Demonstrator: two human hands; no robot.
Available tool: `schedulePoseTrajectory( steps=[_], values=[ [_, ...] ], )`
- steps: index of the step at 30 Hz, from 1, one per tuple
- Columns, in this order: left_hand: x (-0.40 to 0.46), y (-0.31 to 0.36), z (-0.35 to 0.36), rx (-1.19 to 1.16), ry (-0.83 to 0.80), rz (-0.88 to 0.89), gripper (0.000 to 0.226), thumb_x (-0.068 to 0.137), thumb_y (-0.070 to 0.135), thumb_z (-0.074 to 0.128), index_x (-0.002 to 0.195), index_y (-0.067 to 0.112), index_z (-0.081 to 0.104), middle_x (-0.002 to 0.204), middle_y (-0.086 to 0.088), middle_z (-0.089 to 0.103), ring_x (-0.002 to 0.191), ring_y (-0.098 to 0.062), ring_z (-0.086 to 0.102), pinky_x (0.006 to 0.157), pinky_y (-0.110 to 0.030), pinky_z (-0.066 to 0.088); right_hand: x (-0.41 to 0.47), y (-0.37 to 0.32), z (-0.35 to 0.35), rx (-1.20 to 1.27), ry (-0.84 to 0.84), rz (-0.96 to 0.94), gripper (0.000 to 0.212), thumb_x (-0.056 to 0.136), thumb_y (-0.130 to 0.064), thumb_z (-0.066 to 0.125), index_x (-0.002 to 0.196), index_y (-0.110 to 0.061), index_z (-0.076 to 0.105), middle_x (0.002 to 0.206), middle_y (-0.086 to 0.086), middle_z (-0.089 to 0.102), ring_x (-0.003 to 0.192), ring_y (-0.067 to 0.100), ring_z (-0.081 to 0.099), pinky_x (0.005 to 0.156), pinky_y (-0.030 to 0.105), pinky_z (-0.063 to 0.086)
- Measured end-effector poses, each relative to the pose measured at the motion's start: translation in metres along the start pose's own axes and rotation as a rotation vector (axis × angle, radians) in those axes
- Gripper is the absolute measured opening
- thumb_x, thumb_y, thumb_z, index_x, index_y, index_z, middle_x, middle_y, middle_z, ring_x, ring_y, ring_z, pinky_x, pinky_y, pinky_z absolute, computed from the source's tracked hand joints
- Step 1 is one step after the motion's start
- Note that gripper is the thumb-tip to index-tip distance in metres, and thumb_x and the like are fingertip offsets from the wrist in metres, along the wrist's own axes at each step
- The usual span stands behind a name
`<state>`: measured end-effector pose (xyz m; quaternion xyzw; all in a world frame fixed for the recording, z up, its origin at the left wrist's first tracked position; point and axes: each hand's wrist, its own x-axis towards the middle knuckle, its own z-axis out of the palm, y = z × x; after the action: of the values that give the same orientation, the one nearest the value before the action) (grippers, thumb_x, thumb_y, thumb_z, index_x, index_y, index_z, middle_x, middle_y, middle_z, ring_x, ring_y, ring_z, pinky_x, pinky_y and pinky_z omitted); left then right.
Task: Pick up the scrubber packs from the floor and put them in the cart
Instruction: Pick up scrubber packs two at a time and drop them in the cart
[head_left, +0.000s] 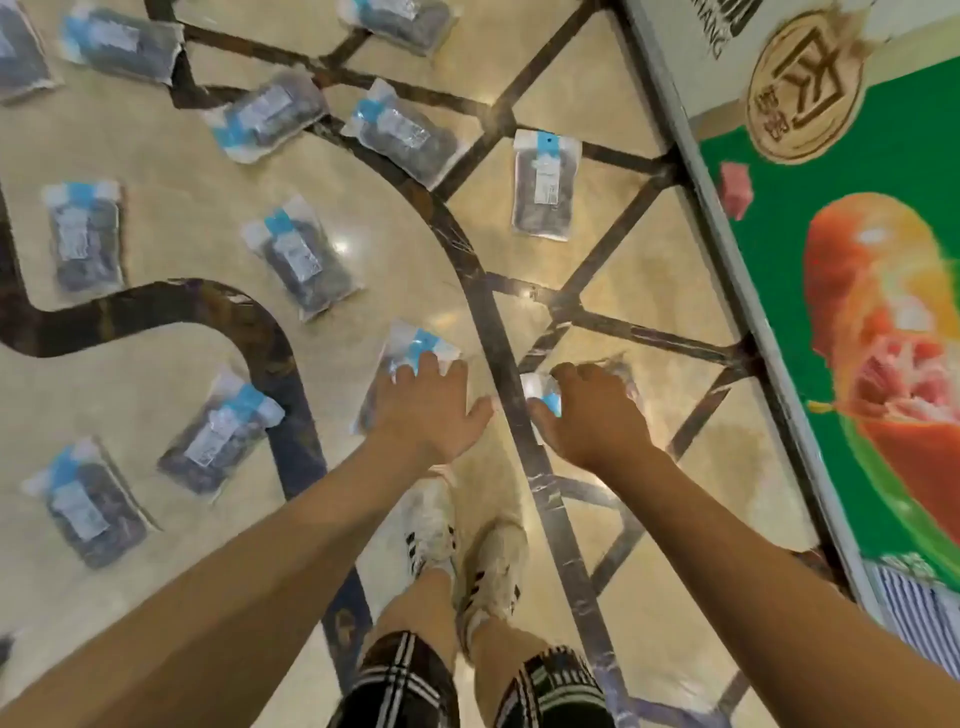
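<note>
While the left hand (431, 410) lies spread, right hand's (597, 415) grip pinches a scrubber pack (545, 395) — clear, blue-labelled.

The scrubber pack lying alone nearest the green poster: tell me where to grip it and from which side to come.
Take that scrubber pack by its white-and-blue header end, the one farther from the person. It lies flat on the floor with open tile all around, so coming from above and pinching that thin flat strip looks easiest; the dark, bulging middle would probably be harder to close fingers round.

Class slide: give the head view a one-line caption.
Both hands reach down: left hand on one scrubber pack, right hand gripping another.
</note>
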<state>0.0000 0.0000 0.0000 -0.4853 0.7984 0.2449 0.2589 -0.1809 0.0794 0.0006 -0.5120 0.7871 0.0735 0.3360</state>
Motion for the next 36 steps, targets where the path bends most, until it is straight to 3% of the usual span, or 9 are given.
schedulePoseTrajectory(
  steps=[8, 13, 18, 21, 25, 27, 30, 33, 36],
  values=[
    [0.134, -0.039, 0.185, -0.033, -0.077, -0.088, 0.066, 0.096, 0.061, 0.036, 0.151, 0.025, 0.037, 0.162, -0.016, 0.028, 0.138, -0.042, 0.043, 0.110, -0.052, 0.037, 0.141, 0.066, 0.167, 0.090, -0.133, 0.194, 0.061, 0.102, -0.057, 0.046, 0.141, -0.011, 0.053, 0.141, 0.019, 0.059, 0.129, 0.040, 0.055, 0.110, 0.048, 0.040],
    [0.188, -0.076, 0.260, -0.019, -0.135, -0.190, 0.077, 0.098, 0.046, 0.048, 0.161, 0.019, 0.015, 0.170, -0.018, -0.007, 0.155, -0.048, 0.002, 0.120, -0.059, 0.023, 0.194, 0.125, 0.235, 0.214, -0.066, 0.492, 0.060, 0.100, -0.052, 0.045, 0.153, -0.026, 0.040, 0.167, 0.024, 0.019, 0.149, 0.051, 0.025, 0.120, 0.056, 0.026],
    [0.196, -0.078, 0.304, -0.030, -0.177, -0.206, 0.090, 0.096, 0.051, 0.047, 0.162, 0.012, -0.002, 0.167, -0.021, -0.023, 0.152, -0.054, -0.012, 0.119, -0.066, 0.014, 0.203, 0.125, 0.266, 0.650, 0.018, 0.660, 0.069, 0.095, -0.034, 0.061, 0.158, -0.024, 0.035, 0.164, 0.013, 0.007, 0.131, 0.038, 0.049, 0.111, 0.050, 0.049],
    [0.184, -0.068, 0.312, -0.071, -0.140, -0.122, 0.082, 0.097, 0.047, 0.048, 0.160, 0.008, 0.011, 0.168, -0.025, -0.015, 0.151, -0.057, -0.004, 0.118, -0.064, 0.022, 0.203, 0.100, 0.270, 0.821, -0.033, 0.755, 0.080, 0.085, -0.042, 0.066, 0.157, -0.026, 0.035, 0.159, 0.014, 0.021, 0.126, 0.036, 0.053, 0.105, 0.049, 0.055],
    [0.181, -0.064, 0.305, -0.067, -0.100, -0.031, 0.065, 0.099, 0.035, 0.048, 0.155, 0.010, 0.028, 0.168, -0.023, 0.009, 0.146, -0.049, 0.022, 0.115, -0.055, 0.033, 0.203, 0.078, 0.266, 0.997, -0.218, 0.817, 0.079, 0.086, -0.029, 0.073, 0.149, -0.013, 0.027, 0.119, 0.017, 0.058, 0.091, 0.028, 0.065, 0.065, 0.038, 0.063],
    [0.189, -0.074, 0.297, -0.168, 0.008, -0.082, 0.056, 0.095, 0.023, 0.057, 0.147, 0.011, 0.040, 0.164, -0.019, 0.021, 0.138, -0.044, 0.036, 0.110, -0.051, 0.037, 0.203, 0.088, 0.272, 0.823, -0.211, 0.815, 0.088, 0.088, -0.027, 0.077, 0.151, -0.012, 0.016, 0.127, 0.020, 0.055, 0.105, 0.035, 0.064, 0.077, 0.045, 0.060],
    [0.203, -0.100, 0.292, -0.209, 0.087, -0.305, 0.076, 0.085, 0.024, 0.073, 0.148, 0.008, 0.035, 0.158, -0.020, 0.027, 0.136, -0.044, 0.038, 0.107, -0.051, 0.038, 0.203, 0.107, 0.276, 0.428, -0.146, 0.777, 0.115, 0.080, -0.050, 0.083, 0.161, -0.015, 0.009, 0.147, 0.030, 0.038, 0.133, 0.048, 0.043, 0.108, 0.054, 0.045],
    [0.216, -0.128, 0.295, -0.410, -0.037, -0.579, 0.102, 0.067, 0.049, 0.089, 0.145, 0.009, 0.036, 0.144, -0.021, 0.043, 0.131, -0.045, 0.048, 0.106, -0.053, 0.041, 0.204, 0.116, 0.293, 0.444, -0.197, 0.722, 0.106, 0.064, -0.071, 0.084, 0.144, -0.013, 0.046, 0.139, 0.026, 0.044, 0.128, 0.043, 0.042, 0.109, 0.052, 0.044],
    [0.213, -0.137, 0.296, -0.588, -0.076, -0.578, 0.090, 0.062, 0.052, 0.094, 0.127, 0.006, 0.054, 0.126, -0.016, 0.064, 0.115, -0.037, 0.063, 0.096, -0.046, 0.052, 0.195, 0.112, 0.313, 0.593, -0.187, 0.698, 0.101, 0.052, -0.069, 0.089, 0.127, -0.012, 0.055, 0.132, 0.017, 0.051, 0.118, 0.038, 0.053, 0.103, 0.055, 0.051]
  ],
)
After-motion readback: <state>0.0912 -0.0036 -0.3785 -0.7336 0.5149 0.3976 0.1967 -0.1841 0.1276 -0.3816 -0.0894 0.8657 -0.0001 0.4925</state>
